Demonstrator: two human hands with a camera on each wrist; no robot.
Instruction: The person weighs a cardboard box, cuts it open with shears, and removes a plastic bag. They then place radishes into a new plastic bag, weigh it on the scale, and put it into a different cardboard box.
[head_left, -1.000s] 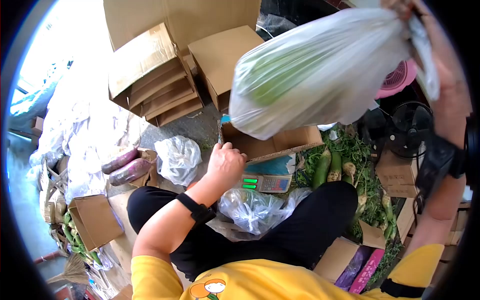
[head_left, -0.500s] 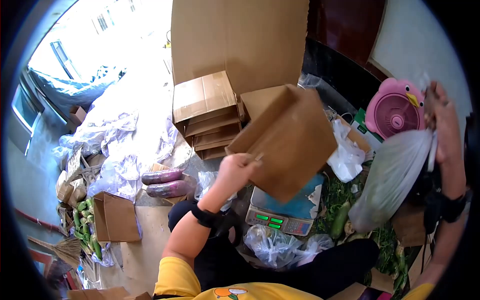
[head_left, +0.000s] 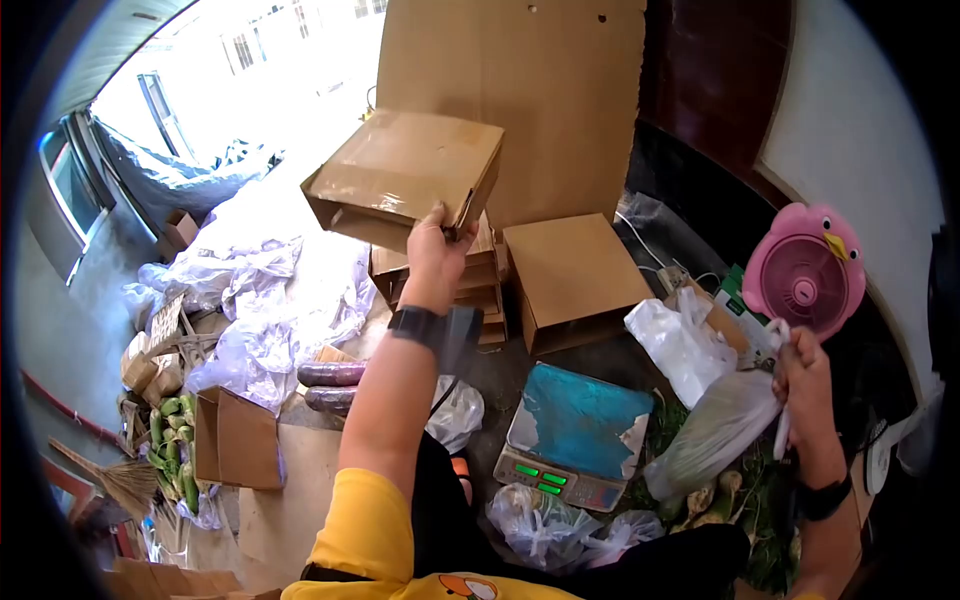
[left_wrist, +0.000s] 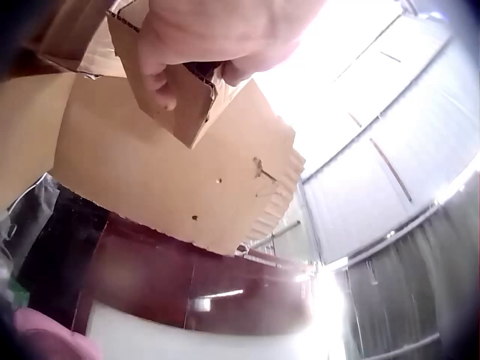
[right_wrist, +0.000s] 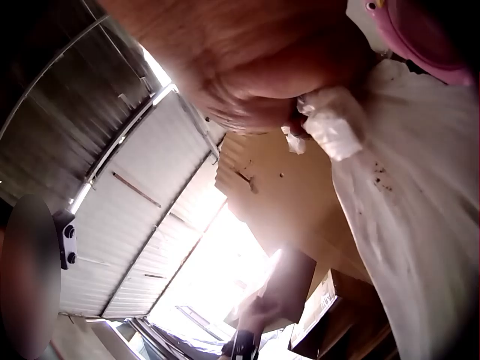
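In the head view my left hand [head_left: 437, 255] grips the edge of a cardboard box [head_left: 410, 155], thumb on its taped face. That box is tilted above the stacked cartons [head_left: 483, 270] and partly covers them. The left wrist view shows the fingers curled over the cardboard edge [left_wrist: 180, 112]. On the other side, my right hand [head_left: 808, 390] pinches the twisted neck of a white plastic bag [head_left: 715, 435] with pale green contents. The bag hangs aslant over leafy greens beside the digital scale [head_left: 580, 415], whose blue plate is bare and display lit green.
A lone carton [head_left: 575, 270] stands behind the scale, before a tall cardboard sheet [head_left: 510, 90]. Clear bags [head_left: 545, 525] lie at the scale's front. A pink fan-like object [head_left: 805, 275] and a white bag [head_left: 680, 345] are at right. Purple vegetables [head_left: 332, 374] lie left.
My left hand has lifted a box off the scale and moved up-left to the stack, uncovering the blue plate. My right hand has lowered the white bag toward the greens.
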